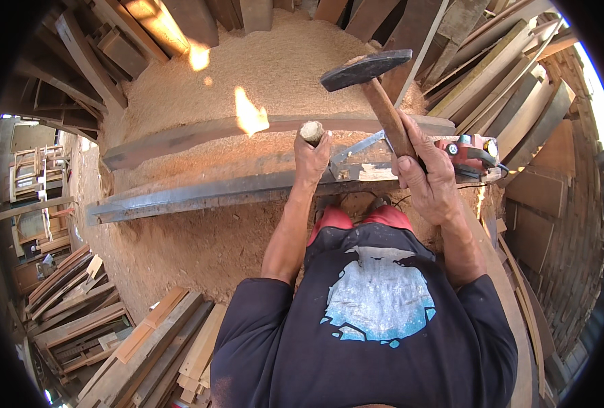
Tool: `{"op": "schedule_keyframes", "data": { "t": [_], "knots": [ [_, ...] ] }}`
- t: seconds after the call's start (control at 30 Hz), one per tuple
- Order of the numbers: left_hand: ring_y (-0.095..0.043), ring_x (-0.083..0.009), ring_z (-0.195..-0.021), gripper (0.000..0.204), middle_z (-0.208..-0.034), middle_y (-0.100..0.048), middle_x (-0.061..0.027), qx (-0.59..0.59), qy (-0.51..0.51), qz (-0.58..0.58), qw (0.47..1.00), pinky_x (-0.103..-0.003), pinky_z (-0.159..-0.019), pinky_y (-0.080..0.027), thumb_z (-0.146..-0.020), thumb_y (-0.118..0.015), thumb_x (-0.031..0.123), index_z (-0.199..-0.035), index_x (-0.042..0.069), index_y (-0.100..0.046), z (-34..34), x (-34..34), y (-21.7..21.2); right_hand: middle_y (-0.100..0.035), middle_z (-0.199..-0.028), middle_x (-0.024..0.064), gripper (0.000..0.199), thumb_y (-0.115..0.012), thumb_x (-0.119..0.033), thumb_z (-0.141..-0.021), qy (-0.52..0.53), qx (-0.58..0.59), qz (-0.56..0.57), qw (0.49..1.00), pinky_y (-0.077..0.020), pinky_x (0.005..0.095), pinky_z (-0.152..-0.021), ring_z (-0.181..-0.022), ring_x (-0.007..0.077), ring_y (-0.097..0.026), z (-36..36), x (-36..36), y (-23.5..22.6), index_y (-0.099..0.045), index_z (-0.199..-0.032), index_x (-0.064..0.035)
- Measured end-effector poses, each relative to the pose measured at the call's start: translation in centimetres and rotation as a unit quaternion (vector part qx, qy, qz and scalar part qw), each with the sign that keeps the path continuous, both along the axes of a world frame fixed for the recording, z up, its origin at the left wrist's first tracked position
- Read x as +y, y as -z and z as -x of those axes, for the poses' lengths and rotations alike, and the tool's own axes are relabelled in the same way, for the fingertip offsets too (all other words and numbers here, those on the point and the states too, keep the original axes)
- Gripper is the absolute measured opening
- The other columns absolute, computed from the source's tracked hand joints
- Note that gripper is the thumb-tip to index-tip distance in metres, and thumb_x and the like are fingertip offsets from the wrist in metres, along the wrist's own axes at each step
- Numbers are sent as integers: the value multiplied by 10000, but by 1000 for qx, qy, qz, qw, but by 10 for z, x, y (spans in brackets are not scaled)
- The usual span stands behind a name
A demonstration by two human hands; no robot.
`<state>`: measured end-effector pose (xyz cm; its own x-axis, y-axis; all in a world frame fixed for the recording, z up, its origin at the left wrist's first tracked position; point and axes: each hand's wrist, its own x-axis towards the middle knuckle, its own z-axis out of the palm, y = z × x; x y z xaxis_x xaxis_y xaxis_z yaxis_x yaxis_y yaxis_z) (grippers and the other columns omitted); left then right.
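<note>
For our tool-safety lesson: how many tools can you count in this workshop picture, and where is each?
3. A hammer raised in the right hand; a wooden-handled chisel gripped in the left hand; a red power tool on the beam. Others may be hidden among the timber.

Sawdust-covered ground [200, 251] bearing long timbers.

Two long grey beams laid roughly parallel across the sawdust: the nearer beam [200, 194] running from lower left toward the right, the farther beam [200, 134] behind it. Red power tool [470, 153] resting at the right end of the nearer beam. Stacked planks [159, 347] at lower left, leaning boards [506, 81] at upper right.
</note>
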<state>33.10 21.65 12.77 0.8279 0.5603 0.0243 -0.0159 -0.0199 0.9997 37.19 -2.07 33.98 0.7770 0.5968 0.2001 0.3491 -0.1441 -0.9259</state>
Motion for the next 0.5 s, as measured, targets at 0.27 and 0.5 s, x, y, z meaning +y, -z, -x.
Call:
{"op": "schedule_keyframes", "data": {
  "t": [0.27,0.5],
  "knots": [
    [-581,-90,-822,269,-956,-616,-20,-20,-78,0,997,-267,-721,-497,-940,-709,54,-1155,1,-555,7,-11,0,-702,-1083,278,565,-605,-107,-959,-44,-122,25,991,-556,456,-796,-906,442,-694,-3,25,12,-484,-1511,-111],
    [-633,-131,-923,338,-1026,-622,-62,-95,-99,11,991,-274,-768,-515,-949,-675,20,-1246,-8,-517,6,-25,-10,-701,-930,234,569,-610,-173,-981,-174,-143,343,912,-522,460,-725,-788,390,-684,-35,59,11,-473,-1533,-158]
  ]
}}
